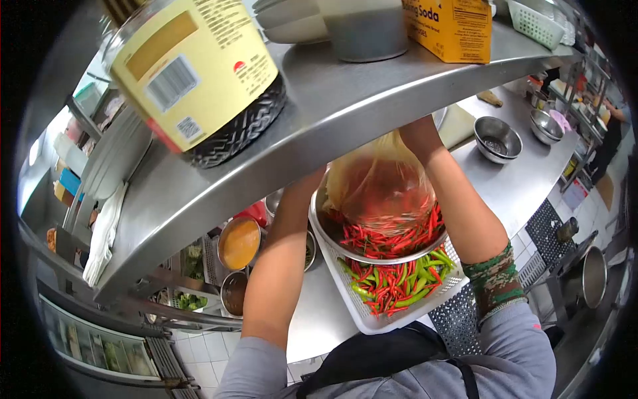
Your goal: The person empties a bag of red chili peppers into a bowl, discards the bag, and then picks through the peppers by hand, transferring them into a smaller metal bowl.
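Plastic bag, right here over the metal bowl, red chilies showing through. I'd call it soft, floppy, easily torn, best taken by the upper edges. Its long axis runs from under the shelf toward the wearer, rounded bottom nearest. Right hand is beside its upper part; shelf hides the left hand: I can't tell either grip.

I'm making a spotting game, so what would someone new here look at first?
Probably the pile of bright red chilies in the metal bowl, with a see-through bag over them. Just below, a white basket holds red and green chilies. Up on the left, a big jar stands on the steel shelf.
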Action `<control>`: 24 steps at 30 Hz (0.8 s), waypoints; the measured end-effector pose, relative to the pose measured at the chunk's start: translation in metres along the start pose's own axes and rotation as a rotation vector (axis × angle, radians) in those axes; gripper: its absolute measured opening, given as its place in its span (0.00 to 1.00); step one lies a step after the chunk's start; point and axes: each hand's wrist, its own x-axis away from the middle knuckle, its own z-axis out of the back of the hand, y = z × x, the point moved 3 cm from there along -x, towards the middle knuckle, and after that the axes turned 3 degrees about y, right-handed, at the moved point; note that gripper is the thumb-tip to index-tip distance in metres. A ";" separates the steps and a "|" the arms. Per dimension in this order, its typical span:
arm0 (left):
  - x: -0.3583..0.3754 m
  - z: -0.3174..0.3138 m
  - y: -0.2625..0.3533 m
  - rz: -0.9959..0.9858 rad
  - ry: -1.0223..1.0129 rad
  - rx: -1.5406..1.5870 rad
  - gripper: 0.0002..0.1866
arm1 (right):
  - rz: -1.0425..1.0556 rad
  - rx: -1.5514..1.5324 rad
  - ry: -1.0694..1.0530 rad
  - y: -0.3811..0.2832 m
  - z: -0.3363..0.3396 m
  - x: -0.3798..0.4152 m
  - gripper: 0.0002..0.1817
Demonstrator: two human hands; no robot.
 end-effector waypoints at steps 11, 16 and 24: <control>0.010 -0.073 -0.012 -0.199 0.148 0.168 0.17 | -0.216 0.165 -0.442 -0.014 -0.004 0.010 0.27; -0.022 -0.059 0.020 -0.349 0.218 -0.088 0.21 | -0.176 0.055 -0.541 -0.018 0.015 0.017 0.37; 0.006 -0.008 0.088 -0.022 -0.146 0.385 0.30 | -0.406 -0.096 -0.368 0.019 0.015 0.039 0.31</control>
